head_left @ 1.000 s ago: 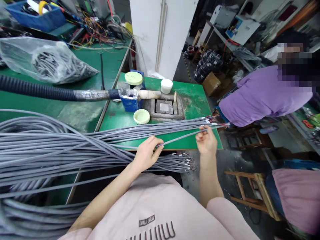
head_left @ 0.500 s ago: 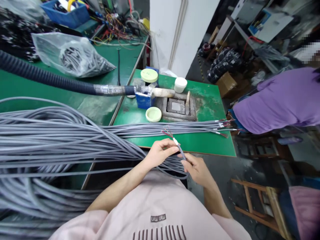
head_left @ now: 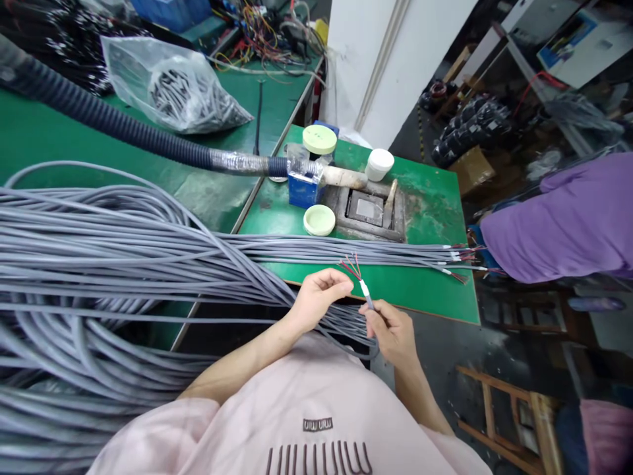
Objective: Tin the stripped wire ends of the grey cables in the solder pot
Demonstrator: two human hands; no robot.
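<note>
A grey cable (head_left: 369, 303) is pinched near its end in my right hand (head_left: 391, 333), between thumb and fingers. From its white sleeve (head_left: 364, 287), thin reddish and pale wires (head_left: 352, 265) fan out, pointing up and a little left. My left hand (head_left: 321, 298) is just left of the sleeve, thumb and forefinger curled together, apart from the cable, with nothing visible between them. Below the hands, more grey cables (head_left: 341, 324) hang past the table edge. A bundle of grey cables (head_left: 316, 251) lies across the green table (head_left: 435, 300) just beyond my hands.
A solder-pot-like square metal well (head_left: 368, 210) is set in the table, under a hose nozzle (head_left: 343, 177). Around it stand a pale green lid (head_left: 319, 220), a white tub (head_left: 379, 165) and a blue box (head_left: 304, 189). A person in a purple top (head_left: 558, 218) is at the right.
My left fingers have come off the cable end, leaving a gap. My right hand keeps hold of the cable, and its wires now stand more upright and spread. The view has shifted slightly.
</note>
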